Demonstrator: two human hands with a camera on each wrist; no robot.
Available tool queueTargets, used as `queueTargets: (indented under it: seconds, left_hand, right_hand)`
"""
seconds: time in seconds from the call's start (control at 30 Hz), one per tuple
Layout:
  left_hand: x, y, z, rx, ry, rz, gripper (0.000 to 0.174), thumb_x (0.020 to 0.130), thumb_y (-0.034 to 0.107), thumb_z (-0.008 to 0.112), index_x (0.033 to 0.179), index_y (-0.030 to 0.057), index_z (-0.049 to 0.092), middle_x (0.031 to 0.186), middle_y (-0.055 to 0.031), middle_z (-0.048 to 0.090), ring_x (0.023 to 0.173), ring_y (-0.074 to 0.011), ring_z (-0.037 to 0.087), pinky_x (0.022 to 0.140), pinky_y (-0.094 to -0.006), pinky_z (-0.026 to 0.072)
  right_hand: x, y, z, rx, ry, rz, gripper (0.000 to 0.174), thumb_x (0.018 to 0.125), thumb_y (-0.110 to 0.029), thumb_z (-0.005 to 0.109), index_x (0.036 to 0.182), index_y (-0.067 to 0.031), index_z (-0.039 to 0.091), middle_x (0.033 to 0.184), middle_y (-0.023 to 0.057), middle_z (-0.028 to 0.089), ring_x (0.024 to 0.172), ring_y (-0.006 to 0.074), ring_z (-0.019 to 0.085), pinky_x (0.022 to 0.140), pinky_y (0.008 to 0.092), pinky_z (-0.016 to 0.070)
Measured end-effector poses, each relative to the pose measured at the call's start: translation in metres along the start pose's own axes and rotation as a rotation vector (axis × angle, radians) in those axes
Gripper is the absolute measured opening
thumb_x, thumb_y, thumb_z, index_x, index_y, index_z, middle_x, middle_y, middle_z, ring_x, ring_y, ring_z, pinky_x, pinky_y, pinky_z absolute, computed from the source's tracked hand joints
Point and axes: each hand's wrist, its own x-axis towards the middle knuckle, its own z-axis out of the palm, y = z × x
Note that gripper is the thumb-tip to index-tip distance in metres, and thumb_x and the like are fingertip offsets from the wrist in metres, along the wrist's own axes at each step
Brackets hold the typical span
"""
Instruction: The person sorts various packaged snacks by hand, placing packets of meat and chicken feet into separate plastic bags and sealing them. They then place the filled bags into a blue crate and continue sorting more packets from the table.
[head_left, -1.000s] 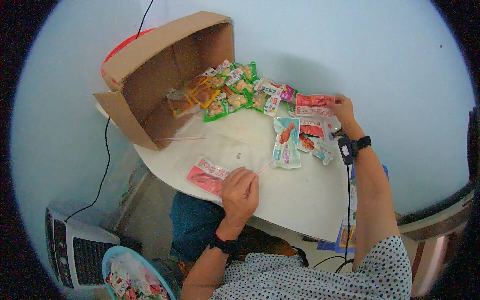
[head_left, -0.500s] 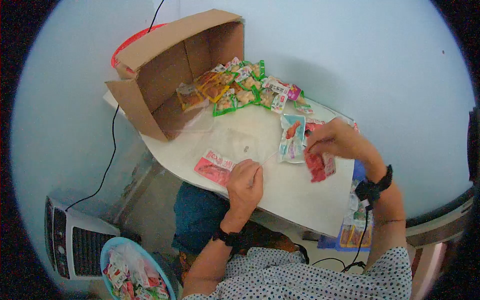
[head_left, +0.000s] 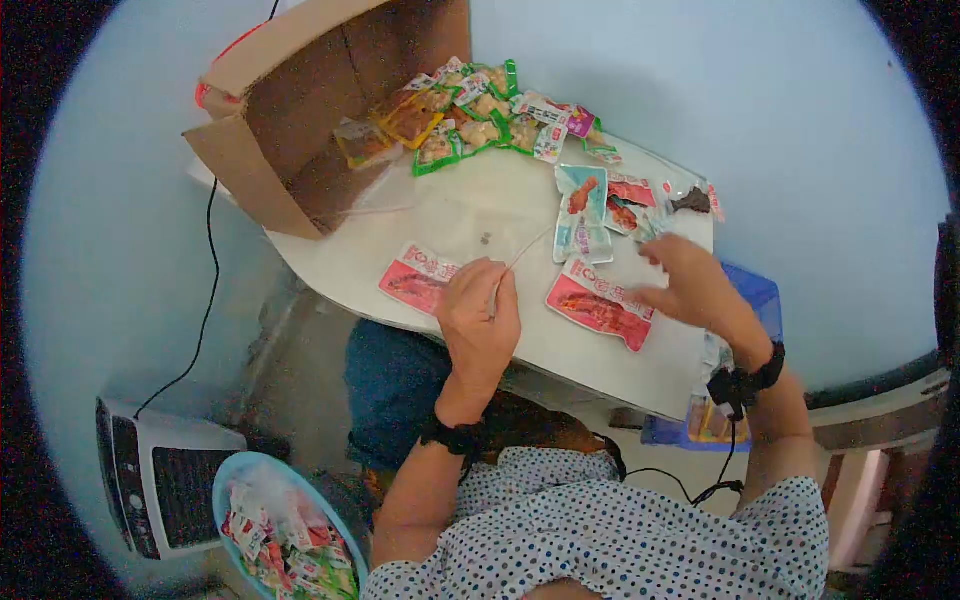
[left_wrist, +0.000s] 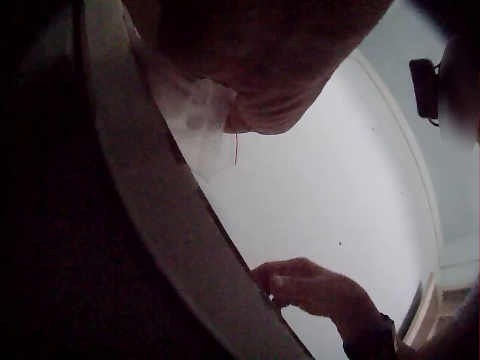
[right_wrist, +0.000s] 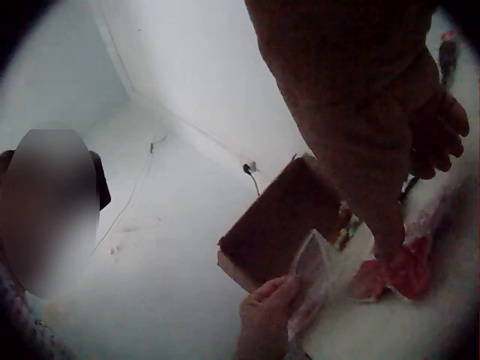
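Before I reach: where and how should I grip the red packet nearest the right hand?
Probably pinch the red packet by its short right end, coming from the right: it looks flat on the table, and that end faces the right hand.

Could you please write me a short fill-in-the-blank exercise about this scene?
1. The open box near the wall is made of ____.
2. The pale-filled packets beside it have bright ____ edges.
3. The red packet farther from the box lies next to the person's ____ hand.
4. The left hand holds a clear plastic ____.

Missing words: cardboard; green; right; bag.
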Motion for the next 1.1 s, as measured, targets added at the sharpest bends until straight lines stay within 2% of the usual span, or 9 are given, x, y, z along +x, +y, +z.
queueTargets:
  seconds: [0.07,0.13,0.3,0.4,0.5,0.6,0.7,0.8,1.1]
  left_hand:
    - [-0.003,0.001,0.001,0.031,-0.007,0.029,0.008,0.079,-0.001,0.067,0.087,-0.0022,0.067,0.092,-0.0182,0.069,0.089,-0.0356,0.066,0.080,-0.0417,0.0523]
    - [-0.004,0.001,0.002,0.066,-0.030,0.025,0.010,0.079,0.001,0.069,0.089,-0.0007,0.068,0.096,-0.0178,0.070,0.091,-0.0338,0.068,0.084,-0.0408,0.0526]
    - [-0.002,0.006,0.003,0.060,-0.028,0.068,0.009,0.078,-0.003,0.066,0.087,-0.0035,0.064,0.089,-0.0190,0.066,0.089,-0.0372,0.064,0.080,-0.0432,0.0513]
    - [-0.003,0.007,0.003,0.083,-0.033,0.073,0.009,0.079,-0.003,0.066,0.088,-0.0037,0.064,0.090,-0.0193,0.066,0.090,-0.0376,0.064,0.080,-0.0435,0.0513]
    - [-0.004,0.007,0.005,0.071,-0.017,0.073,0.009,0.079,-0.002,0.066,0.088,-0.0039,0.064,0.091,-0.0193,0.066,0.091,-0.0382,0.064,0.082,-0.0437,0.0515]
    - [-0.004,0.009,0.006,0.055,-0.014,0.050,0.010,0.080,-0.002,0.066,0.089,-0.0040,0.065,0.092,-0.0194,0.066,0.093,-0.0387,0.064,0.085,-0.0439,0.0516]
    - [-0.003,0.011,0.006,0.067,-0.005,0.052,0.011,0.080,-0.002,0.066,0.091,-0.0041,0.065,0.094,-0.0196,0.067,0.096,-0.0392,0.064,0.087,-0.0443,0.0514]
    - [-0.003,0.014,0.006,0.074,0.002,0.057,0.013,0.080,-0.002,0.066,0.093,-0.0044,0.066,0.097,-0.0197,0.067,0.100,-0.0398,0.063,0.089,-0.0448,0.0509]
    - [0.000,0.018,0.005,0.041,0.033,0.075,0.017,0.080,-0.001,0.067,0.097,-0.0028,0.068,0.102,-0.0176,0.067,0.108,-0.0388,0.061,0.093,-0.0445,0.0498]
  right_hand:
    - [-0.024,0.012,0.021,-0.072,-0.040,0.082,0.055,0.073,-0.043,0.079,0.099,0.0028,0.063,0.100,0.0212,0.064,0.099,0.0370,0.061,0.081,0.0452,0.0502]
    - [-0.035,0.024,0.038,0.028,0.026,0.059,0.058,0.072,-0.046,0.080,0.098,0.0030,0.062,0.098,0.0212,0.061,0.096,0.0368,0.060,0.080,0.0446,0.0502]
    - [-0.033,0.015,0.037,0.122,-0.016,0.180,0.057,0.069,-0.046,0.083,0.092,0.0007,0.060,0.092,0.0184,0.062,0.084,0.0333,0.062,0.074,0.0410,0.0509]
    - [-0.034,0.006,0.032,0.251,-0.049,0.255,0.047,0.068,-0.022,0.085,0.095,-0.0005,0.053,0.085,0.0076,0.058,0.074,0.0158,0.053,0.067,0.0303,0.0474]
    - [-0.037,0.014,0.037,0.369,0.098,0.168,0.039,0.073,-0.014,0.082,0.095,-0.0020,0.053,0.083,0.0048,0.061,0.072,0.0130,0.058,0.062,0.0276,0.0488]
    - [-0.039,-0.001,0.029,0.880,0.016,0.358,0.032,0.078,-0.005,0.076,0.099,-0.0024,0.052,0.084,0.0056,0.064,0.068,0.0122,0.063,0.056,0.0249,0.0506]
    - [-0.038,-0.008,0.029,0.951,-0.010,0.325,0.031,0.082,0.000,0.071,0.107,-0.0009,0.053,0.083,0.0072,0.067,0.064,0.0123,0.066,0.052,0.0247,0.0532]
    - [-0.028,-0.015,0.034,0.948,-0.046,0.267,0.038,0.084,-0.009,0.073,0.115,0.0027,0.054,0.081,0.0104,0.068,0.063,0.0163,0.067,0.053,0.0281,0.0556]
    - [0.011,-0.053,0.059,1.344,-0.135,0.149,0.033,0.095,-0.013,0.060,0.122,0.0047,0.054,0.092,0.0088,0.067,0.078,0.0186,0.069,0.066,0.0333,0.0598]
